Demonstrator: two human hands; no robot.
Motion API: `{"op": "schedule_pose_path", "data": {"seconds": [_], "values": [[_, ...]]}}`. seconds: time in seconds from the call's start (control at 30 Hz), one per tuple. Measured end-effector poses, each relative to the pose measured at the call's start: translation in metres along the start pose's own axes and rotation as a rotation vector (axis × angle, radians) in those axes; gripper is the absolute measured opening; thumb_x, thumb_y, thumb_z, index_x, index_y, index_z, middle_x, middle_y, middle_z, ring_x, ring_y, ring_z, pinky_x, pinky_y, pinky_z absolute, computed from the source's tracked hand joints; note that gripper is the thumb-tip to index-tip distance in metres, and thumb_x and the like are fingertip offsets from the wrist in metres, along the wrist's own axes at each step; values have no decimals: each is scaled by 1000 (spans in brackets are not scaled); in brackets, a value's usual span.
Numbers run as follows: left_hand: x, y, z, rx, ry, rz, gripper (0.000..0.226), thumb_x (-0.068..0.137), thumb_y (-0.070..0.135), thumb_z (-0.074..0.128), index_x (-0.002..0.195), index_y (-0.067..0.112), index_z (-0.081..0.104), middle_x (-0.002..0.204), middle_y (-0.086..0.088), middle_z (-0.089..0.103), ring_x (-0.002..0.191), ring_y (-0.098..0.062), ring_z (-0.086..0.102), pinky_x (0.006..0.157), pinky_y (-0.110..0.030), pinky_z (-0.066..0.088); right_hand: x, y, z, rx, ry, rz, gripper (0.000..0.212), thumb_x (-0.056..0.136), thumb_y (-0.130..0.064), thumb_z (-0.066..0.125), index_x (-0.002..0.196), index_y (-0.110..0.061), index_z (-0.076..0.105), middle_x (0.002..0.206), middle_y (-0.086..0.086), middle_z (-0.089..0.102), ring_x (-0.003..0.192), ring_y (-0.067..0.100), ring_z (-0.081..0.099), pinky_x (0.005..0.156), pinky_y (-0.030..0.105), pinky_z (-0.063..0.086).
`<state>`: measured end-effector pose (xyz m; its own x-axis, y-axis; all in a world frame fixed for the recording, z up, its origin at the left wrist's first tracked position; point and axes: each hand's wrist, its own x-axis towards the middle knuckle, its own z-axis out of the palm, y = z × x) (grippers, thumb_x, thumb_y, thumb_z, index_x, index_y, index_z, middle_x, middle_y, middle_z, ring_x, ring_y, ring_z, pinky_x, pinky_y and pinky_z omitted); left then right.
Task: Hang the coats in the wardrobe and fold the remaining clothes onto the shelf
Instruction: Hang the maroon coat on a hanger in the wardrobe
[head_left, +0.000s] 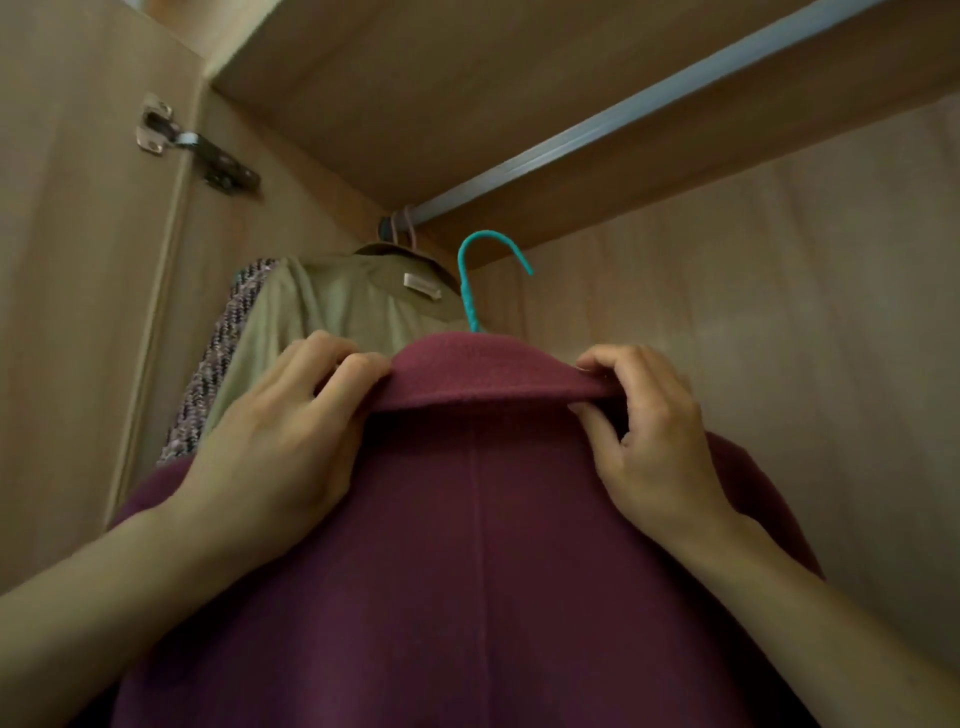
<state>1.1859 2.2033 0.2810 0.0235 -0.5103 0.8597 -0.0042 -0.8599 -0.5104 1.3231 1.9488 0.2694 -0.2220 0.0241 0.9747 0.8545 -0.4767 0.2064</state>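
A burgundy wool coat (483, 545) is held up inside a light wooden wardrobe (779, 312), its back panel and centre seam turned toward the camera. The folded-down collar (483, 374) is pinched at both ends. The left hand (291, 436) is clamped on the left end of the collar, with the fingers curled over the fold. The right hand (649, 431) is clamped on the right end, the thumb tucked beneath the edge. A teal wire hanger hook (480, 270) projects from the neck of the coat and is seen below the silver metal rail (649, 109), not engaged on it. At the left end of the rail, a beige coat (332, 322) and a speckled tweed garment (223, 364) are suspended. A metal door hinge (192, 145) is fixed at the upper left.
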Motion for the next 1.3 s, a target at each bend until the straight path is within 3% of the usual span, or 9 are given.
{"op": "schedule_pose_path", "data": {"seconds": [0.13,0.23,0.43,0.57,0.77,0.93,1.07,1.17,1.3], "values": [[28,-19,0,145,-79,97,28,93,11,49,118,4,58,103,-12,54,80,-28,54,67,-38,48,18,17,31,29,17,40,28,85,-10,71,108,-19,58,102,-8,59,96,14,55,88,39,44],[47,-32,7,203,-76,133,28,90,10,49,117,3,56,101,-14,53,81,-30,54,65,-44,51,36,29,48,42,60,37,26,87,-11,69,107,-20,57,101,-7,58,95,14,55,87,42,46],[57,-62,27,251,-74,77,36,78,12,54,112,3,58,98,-12,52,81,-30,53,67,-44,49,65,47,89,37,123,26,23,85,-15,71,100,-21,55,98,-9,52,92,16,53,82,47,48],[59,-88,52,294,-59,62,35,81,9,54,114,3,58,96,-12,54,80,-30,54,66,-44,50,80,61,125,-21,140,21,22,83,-15,70,97,-21,54,97,-5,54,90,18,52,79,45,47],[108,-137,87,357,-25,-31,37,82,3,62,118,6,57,103,-14,53,90,-34,55,67,-46,50,161,83,184,-29,114,107,23,86,-11,66,104,-21,54,104,-2,56,100,19,52,89,40,44],[140,-160,108,404,1,-21,33,83,3,56,116,8,58,107,-15,54,91,-35,53,67,-44,49,205,104,209,-31,122,155,21,88,-9,65,103,-19,56,105,1,59,100,22,54,88,42,48],[152,-168,136,446,-44,-22,32,89,12,43,115,8,59,108,-15,57,91,-36,54,69,-47,50,204,127,232,-37,100,245,21,88,-4,63,105,-15,57,109,6,61,101,25,56,84,43,50],[144,-169,162,496,-86,30,28,90,10,47,114,7,61,104,-16,57,86,-35,53,68,-46,48,185,142,257,-1,18,320,21,89,1,57,106,-11,55,108,8,62,98,26,59,82,43,52],[130,-170,179,556,-82,57,22,92,9,50,110,5,61,100,-16,56,83,-34,50,69,-48,46,159,154,283,107,84,296,27,88,5,53,110,-9,59,107,7,64,98,24,60,85,40,51]]}}
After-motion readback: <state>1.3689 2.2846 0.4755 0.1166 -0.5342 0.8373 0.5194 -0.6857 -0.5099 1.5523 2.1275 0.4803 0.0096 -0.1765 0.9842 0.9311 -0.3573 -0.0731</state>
